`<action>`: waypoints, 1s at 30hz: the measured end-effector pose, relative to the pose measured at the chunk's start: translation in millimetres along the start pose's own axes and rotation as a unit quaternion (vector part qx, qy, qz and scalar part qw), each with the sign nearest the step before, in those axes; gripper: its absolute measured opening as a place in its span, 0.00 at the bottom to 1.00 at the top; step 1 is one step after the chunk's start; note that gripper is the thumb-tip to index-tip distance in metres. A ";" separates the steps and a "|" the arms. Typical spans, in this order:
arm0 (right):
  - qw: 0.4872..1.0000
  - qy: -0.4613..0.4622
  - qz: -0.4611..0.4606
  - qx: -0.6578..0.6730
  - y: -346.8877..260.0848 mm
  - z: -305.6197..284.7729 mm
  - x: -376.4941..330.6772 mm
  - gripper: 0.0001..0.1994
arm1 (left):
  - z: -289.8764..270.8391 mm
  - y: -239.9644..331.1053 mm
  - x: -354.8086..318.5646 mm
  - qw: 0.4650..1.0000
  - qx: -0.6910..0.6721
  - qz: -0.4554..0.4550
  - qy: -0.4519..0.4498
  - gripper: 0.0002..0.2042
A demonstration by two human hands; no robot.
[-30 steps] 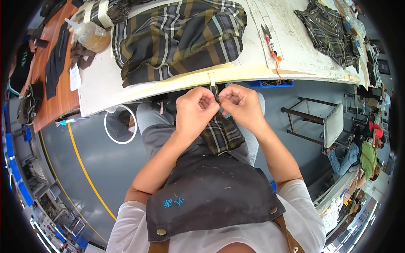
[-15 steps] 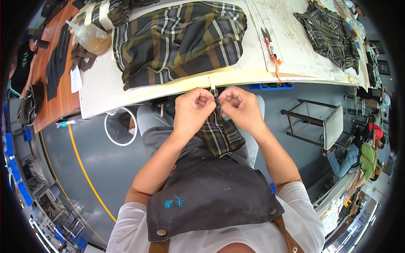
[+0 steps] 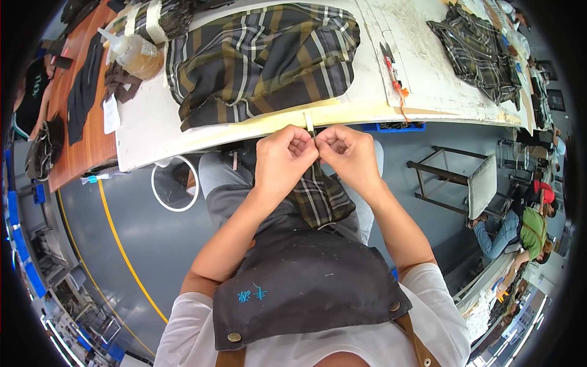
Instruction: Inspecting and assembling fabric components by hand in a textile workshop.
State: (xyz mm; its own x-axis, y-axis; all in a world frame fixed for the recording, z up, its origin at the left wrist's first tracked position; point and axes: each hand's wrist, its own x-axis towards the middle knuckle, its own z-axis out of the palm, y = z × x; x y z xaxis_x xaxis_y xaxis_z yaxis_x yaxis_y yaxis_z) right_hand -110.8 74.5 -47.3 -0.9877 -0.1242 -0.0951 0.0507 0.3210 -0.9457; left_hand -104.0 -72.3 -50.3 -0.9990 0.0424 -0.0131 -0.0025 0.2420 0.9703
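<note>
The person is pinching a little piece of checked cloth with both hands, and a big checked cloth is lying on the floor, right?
Not quite. Both hands, left hand and right hand, do pinch the small plaid piece, but the big plaid cloth is not on the floor. The head view shows it spread on the white worktable in front of the person.

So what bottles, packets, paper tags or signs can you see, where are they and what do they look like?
Plastic squeeze bottle: lying on the white table's far left end, clear with amber liquid, pale nozzle.
White paper slip: left table edge, small rectangle.
Narrow pale tag strip: sticking up above both fists.
</note>
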 end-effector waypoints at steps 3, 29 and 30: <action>1.000 -0.009 -0.001 -0.023 -1.2 -1.2 0.7 0.04 | 1.2 -5.6 1.3 1.000 -0.009 -0.019 0.003 0.02; 0.997 0.065 0.010 -0.043 -8.4 13.5 -6.5 0.08 | 20.1 -19.8 -12.9 0.972 -0.197 -0.103 0.076 0.03; 0.997 0.064 0.011 -0.045 -8.4 13.8 -8.3 0.08 | 20.8 -19.7 -13.9 0.968 -0.211 -0.104 0.084 0.03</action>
State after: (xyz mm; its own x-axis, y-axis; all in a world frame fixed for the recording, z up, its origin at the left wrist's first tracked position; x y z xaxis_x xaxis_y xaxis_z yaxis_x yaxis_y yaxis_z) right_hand -101.0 59.8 -42.9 -0.9976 0.0026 -0.0691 0.0642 0.4051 -0.9120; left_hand -89.2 -57.5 -74.2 -0.9679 -0.1314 -0.2142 -0.1874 -0.1905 0.9636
